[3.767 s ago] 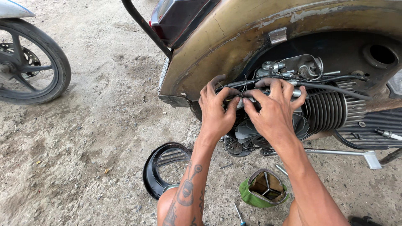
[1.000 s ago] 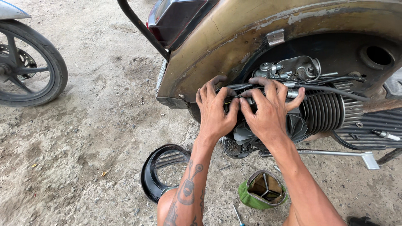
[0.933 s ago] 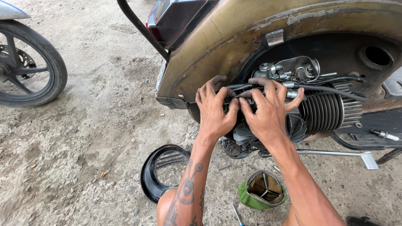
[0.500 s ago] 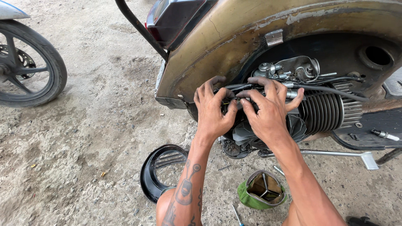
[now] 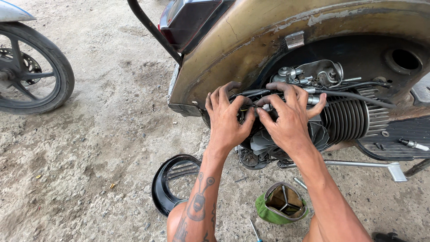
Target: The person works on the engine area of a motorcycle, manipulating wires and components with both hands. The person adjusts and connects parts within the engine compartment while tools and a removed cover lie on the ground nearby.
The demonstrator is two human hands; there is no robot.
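While I am crouching beside the scooter's exposed engine (image 5: 345, 118), my left hand (image 5: 228, 118) and right hand (image 5: 289, 118) are working side by side under the worn tan side panel (image 5: 251, 49). My left fingers are curling around the bundle of black cables (image 5: 251, 93) at the top of the engine, thumb pressing in, and my right fingertips are pinching the same bundle just beside them, with the little finger sticking out toward the ribbed cylinder. Below my wrists, a black round cover (image 5: 168, 183) is lying on the sandy ground (image 5: 89, 157), near a green cap (image 5: 280, 204). Another bike's front wheel (image 5: 33, 74) is standing well apart at the left.
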